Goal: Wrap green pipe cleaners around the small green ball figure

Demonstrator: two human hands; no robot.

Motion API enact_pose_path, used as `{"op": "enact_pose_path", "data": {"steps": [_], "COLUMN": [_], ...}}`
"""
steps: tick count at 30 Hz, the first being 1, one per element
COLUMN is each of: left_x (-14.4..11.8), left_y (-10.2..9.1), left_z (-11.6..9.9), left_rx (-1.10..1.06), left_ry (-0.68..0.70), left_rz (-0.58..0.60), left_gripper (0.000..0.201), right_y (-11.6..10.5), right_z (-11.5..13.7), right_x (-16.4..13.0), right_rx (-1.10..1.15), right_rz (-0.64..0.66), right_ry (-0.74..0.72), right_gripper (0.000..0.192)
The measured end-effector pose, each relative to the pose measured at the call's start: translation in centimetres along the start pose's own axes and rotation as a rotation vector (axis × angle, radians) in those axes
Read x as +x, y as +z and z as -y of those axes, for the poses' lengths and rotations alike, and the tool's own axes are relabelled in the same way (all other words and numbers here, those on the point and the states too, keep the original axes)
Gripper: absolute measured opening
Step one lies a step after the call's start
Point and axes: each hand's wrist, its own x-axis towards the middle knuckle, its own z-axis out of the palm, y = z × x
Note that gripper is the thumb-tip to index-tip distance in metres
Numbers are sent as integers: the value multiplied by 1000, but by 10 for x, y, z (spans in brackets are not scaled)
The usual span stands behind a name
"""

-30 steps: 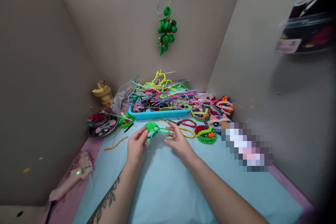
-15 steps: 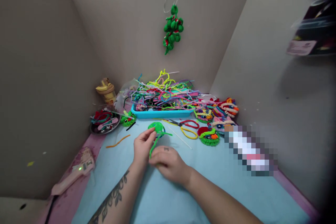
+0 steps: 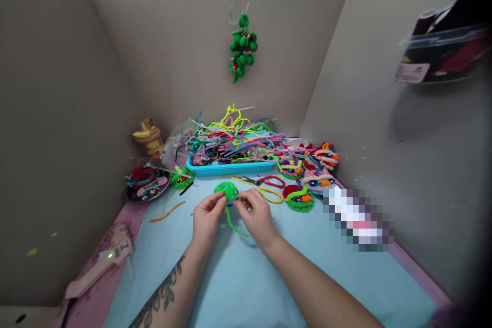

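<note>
1. Left hand: thumb and fingers closed in a pinch on the near left edge of a fuzzy green disc, in front of the blue tray.
2. Right hand: also narrowed to a pinch, at the disc's right edge; the exact grip is partly hidden. Holding it from both sides probably keeps the small, soft thing steady. A loose green strand hangs below, between the hands.
3. Left of the tray and much nearer the viewer, a pink glue gun lies at the table's edge, a green light lit; perhaps kept aside so its tip stays away from the fingers.
4. Between glue gun and tray, an orange strip lies on the blue cloth.
5. Just in front of the tray's right half, scissors with red and yellow handles, the handles toward the right, seemingly for easy reach.
6. Right of the tray, fuzzy bird-like faces sit grouped; left of it, a metal bowl holds small pieces.
7. Tangled colourful strands overflow the tray.
8. Above the tray hangs a green bundle. High to its right, a container's label is too small to read.
</note>
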Motion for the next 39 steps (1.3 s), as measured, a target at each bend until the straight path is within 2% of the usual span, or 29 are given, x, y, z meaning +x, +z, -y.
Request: {"op": "enact_pose_path", "data": {"steps": [4,13,19,31,39], "left_x": [-2,-5,-5,-4,-4], "left_y": [1,5,5,8,9], "left_z": [0,-2,0,7,9], "left_rx": [-22,-29,-73,-106,-102], "left_ry": [-36,-72,-77,-92,-89], "left_rz": [7,19,16,12,13], "left_gripper": [34,35,36,37,38], "right_y": [1,3,11,17,18], "right_z": [1,-7,-10,-11,-15], "right_x": [3,3,-2,-1,0], "right_rx": [-24,-51,42,59,156], "right_rz": [-17,-56,-50,-193,-147], "right_ry": [18,80,196,236,357], "right_gripper": [10,11,14,8,12]}}
